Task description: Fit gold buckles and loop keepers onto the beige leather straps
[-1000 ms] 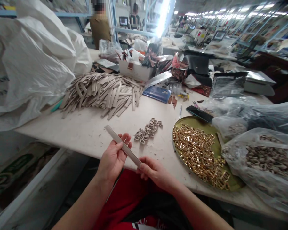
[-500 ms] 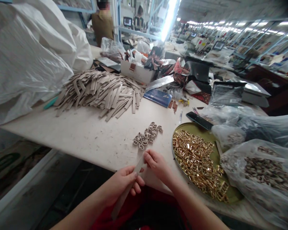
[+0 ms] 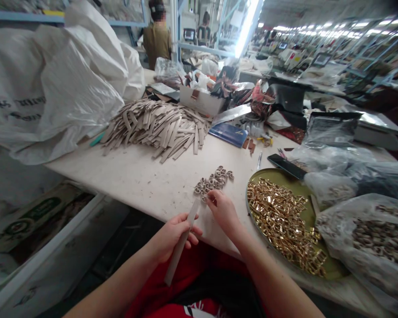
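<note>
My left hand (image 3: pixel 175 236) grips a long, flat grey-beige leather-like strip (image 3: pixel 181 251) between thumb and fingers. The strip slants from near my lap up toward the table. My right hand (image 3: pixel 222 210) is at the near edge of a small cluster of grey strap loops (image 3: pixel 215 179), thumb and forefinger pinched at the nearest loop (image 3: pixel 204 198). The fingertips partly cover that loop. To the right of my right hand stands a round olive-gold tray (image 3: pixel 303 190) with many shiny gold buckles (image 3: pixel 278 216) in it.
A big heap of similar strips (image 3: pixel 159 126) lies at the back left, beside a large white sack (image 3: pixel 79 70). Farther right are a blue folder (image 3: pixel 228 134), a pen (image 3: pixel 259 160), a black phone (image 3: pixel 286 166) and a clear bag of loops (image 3: pixel 378 234). A person (image 3: pixel 157 39) is in the background.
My right hand has left the strip's upper end and moved forward to the loops. My left hand still holds the strip. The view has swung a little left.
</note>
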Demonstrator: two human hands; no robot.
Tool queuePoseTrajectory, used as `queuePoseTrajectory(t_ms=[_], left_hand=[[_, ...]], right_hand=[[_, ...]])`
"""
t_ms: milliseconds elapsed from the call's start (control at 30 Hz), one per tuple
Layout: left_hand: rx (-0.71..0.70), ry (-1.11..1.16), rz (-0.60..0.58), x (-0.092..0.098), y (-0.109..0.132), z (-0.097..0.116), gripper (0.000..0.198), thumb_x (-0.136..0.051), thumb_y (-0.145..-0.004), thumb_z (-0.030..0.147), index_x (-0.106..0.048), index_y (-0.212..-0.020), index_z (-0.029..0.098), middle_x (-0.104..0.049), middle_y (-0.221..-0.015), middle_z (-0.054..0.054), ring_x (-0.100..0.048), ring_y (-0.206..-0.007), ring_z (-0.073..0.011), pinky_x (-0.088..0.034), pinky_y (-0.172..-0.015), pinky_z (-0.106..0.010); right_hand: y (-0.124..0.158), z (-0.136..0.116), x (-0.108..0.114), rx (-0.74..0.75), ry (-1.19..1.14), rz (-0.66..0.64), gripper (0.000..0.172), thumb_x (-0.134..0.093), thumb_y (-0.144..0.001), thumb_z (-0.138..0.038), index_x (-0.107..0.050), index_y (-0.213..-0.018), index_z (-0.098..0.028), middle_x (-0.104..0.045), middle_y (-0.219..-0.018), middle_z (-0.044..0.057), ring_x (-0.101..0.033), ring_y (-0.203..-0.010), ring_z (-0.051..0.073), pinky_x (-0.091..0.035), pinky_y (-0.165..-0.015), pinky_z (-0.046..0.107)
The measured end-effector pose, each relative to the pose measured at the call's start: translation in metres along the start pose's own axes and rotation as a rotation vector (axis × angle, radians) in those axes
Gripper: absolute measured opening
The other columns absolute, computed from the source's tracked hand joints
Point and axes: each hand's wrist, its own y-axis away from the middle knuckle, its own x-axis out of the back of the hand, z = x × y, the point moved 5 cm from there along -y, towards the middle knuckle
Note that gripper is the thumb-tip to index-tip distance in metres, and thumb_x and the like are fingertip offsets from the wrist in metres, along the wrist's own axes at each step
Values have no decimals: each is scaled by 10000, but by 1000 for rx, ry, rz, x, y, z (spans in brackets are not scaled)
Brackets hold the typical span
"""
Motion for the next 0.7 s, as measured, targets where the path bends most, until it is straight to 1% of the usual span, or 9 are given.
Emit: queuePoseTrajectory(t_ms=[67, 133, 167, 233, 300, 433, 533, 633, 700], left_hand=[[-100, -116, -10, -4, 0, -1, 206, -433, -825, 286, -501, -952, 139, -611, -627, 1, -514, -426, -55, -350, -403, -135], [-213, -252, -18, -10, 0, -2, 258, -415, -841, 372, -506, -902, 138, -573, -554, 23, -487, -399, -59, -336, -402, -146], [-261, -312, -23, -13, 0, -2, 281, -407, -843, 398, -510, -892, 140, -558, -537, 30, -485, -401, -65, -339, -408, -153], [-330, -409, -29, -21, 4, -2, 299, -389, -849, 412, -521, -892, 147, -543, -527, 38, -482, -411, -76, -348, -421, -168], [-371, -488, -24, -27, 9, -3, 304, -365, -857, 404, -531, -894, 152, -534, -520, 41, -470, -415, -85, -356, -432, -182], [-391, -613, 6, -33, 22, -6, 313, -356, -855, 393, -555, -852, 151, -529, -499, 36, -468, -439, -102, -362, -465, -200], [-362, -683, -27, -37, 30, -11, 306, -366, -846, 389, -554, -780, 156, -517, -488, 36, -461, -446, -107, -349, -470, -202], [-333, -762, -48, -40, 35, -11, 311, -337, -854, 376, -541, -760, 162, -506, -492, 37, -447, -439, -113, -330, -464, -208], [-380, -855, -46, -45, 39, -6, 313, -350, -848, 360, -553, -714, 164, -520, -528, 24, -463, -494, -123, -324, -492, -209]], right_hand=[[9, 9, 2, -141, -301, -40, 108, -558, -738, -276, -495, -709, -193, -508, -641, -23, -483, -578, 133, -380, -557, 259], [22, 14, 1, -268, -601, -120, 213, -609, -704, -347, -467, -684, -190, -484, -577, -48, -464, -514, 109, -374, -514, 240], [29, 14, 2, -306, -717, -153, 249, -632, -688, -371, -464, -677, -187, -488, -564, -52, -462, -502, 100, -373, -509, 233], [44, 13, 4, -351, -876, -176, 290, -665, -665, -403, -484, -673, -176, -512, -562, -48, -473, -508, 90, -374, -516, 224], [59, 12, 8, -389, -984, -154, 311, -670, -659, -436, -513, -680, -169, -541, -587, -36, -495, -532, 90, -385, -534, 226], [79, 10, 14, -400, -1086, -98, 302, -681, -661, -425, -533, -666, -162, -569, -609, -24, -520, -578, 96, -419, -604, 246], [88, 9, 18, -356, -1061, -59, 252, -688, -670, -373, -562, -728, -163, -568, -614, -37, -508, -573, 87, -413, -602, 238], [96, 8, 20, -322, -998, -80, 266, -689, -668, -350, -591, -836, -169, -579, -641, -41, -505, -575, 84, -408, -603, 236], [103, 8, 19, -320, -971, -115, 263, -698, -654, -346, -594, -814, -165, -583, -631, -41, -509, -575, 86, -408, -606, 238]])
